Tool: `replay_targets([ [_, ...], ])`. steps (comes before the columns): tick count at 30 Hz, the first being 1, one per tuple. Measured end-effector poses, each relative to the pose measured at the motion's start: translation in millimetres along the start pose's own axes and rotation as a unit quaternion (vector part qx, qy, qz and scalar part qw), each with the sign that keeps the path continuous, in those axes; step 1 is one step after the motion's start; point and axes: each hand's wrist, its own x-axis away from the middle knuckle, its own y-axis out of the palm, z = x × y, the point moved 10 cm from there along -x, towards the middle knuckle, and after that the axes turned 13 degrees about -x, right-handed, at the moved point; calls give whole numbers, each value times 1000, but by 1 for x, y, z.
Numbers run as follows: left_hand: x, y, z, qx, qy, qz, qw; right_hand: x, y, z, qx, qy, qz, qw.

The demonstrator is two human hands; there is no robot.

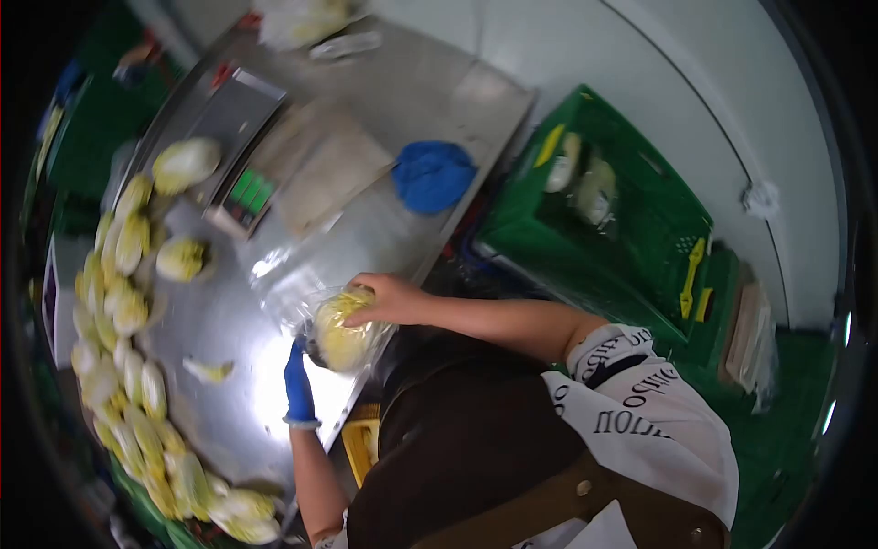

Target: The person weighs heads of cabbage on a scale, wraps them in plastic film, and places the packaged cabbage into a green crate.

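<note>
A pale yellow napa cabbage (340, 340) is inside a clear plastic bag (315, 306) at the near edge of the steel table. My bare right hand (389, 300) is closed over its upper side, with the fingers curled on the plastic. On the other side, my left hand (300, 384), in a blue glove, has its fingers together at the edge of the bag; the fingertips are partly hidden. More clear plastic bags (293, 261) lie flat just beyond the cabbage. A loose cabbage leaf (208, 370) rests on the metal to the left.
Several unbagged cabbages (128, 311) line the table's far left side. A weighing scale (242, 197) with green displays stands beside a brown sheet (320, 165) and a blue cloth (433, 177). To the right, a green crate (640, 247) holds bagged cabbages (594, 192). A yellow crate (361, 439) is below the table edge.
</note>
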Motion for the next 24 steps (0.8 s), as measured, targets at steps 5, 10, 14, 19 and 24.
replay_targets([
  [5,3,104,95,8,61,-20,998,76,-89,-5,-406,-51,38,912],
  [10,-2,299,125,-10,109,-137,985,180,-189,1,-251,-253,326,876],
  [14,23,385,189,-165,250,-271,915,302,-325,99,-401,-199,515,731],
  [19,-59,304,94,-13,-44,-130,990,439,-451,238,-139,-82,743,649],
  [24,-101,192,2,19,-258,21,966,367,-461,341,-470,-136,550,677],
])
